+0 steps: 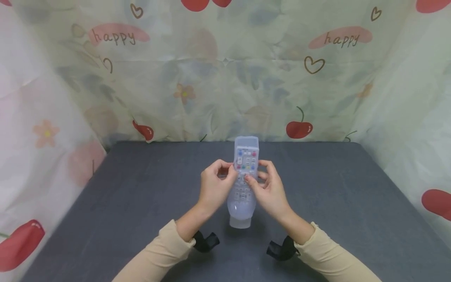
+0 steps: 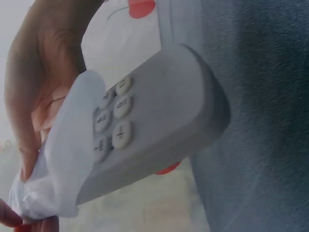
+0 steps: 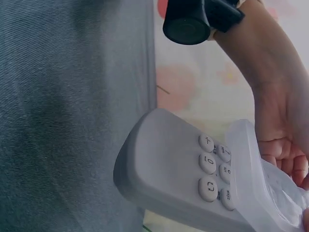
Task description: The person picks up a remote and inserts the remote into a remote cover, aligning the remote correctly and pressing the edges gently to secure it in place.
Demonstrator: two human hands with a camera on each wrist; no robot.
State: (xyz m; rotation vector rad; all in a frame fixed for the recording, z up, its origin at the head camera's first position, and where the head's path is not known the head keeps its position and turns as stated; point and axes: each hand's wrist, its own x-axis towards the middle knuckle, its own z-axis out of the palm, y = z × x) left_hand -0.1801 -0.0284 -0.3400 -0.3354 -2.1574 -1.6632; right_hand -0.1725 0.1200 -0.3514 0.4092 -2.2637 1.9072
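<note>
Fingers of the left hand (image 1: 215, 183) and right hand (image 1: 272, 192) grip the soft-looking translucent sleeve (image 2: 72, 140); the remote control (image 2: 164, 96) partly inside seems stiff, light, best held by its edges.

A grey, blunt-ended remote control (image 2: 166, 92) sits partly inside a clear, milky protective cover (image 2: 75, 130). In the head view the pair stands just right of centre, its long axis running up and down the frame, bottom end slightly left; coloured keys show through near the top, above pale ones, and the cover's top end extends past the remote. In both wrist views the remote's lower end is bare, with rounded keys, one marked 0, beside the cover's raised lip.
</note>
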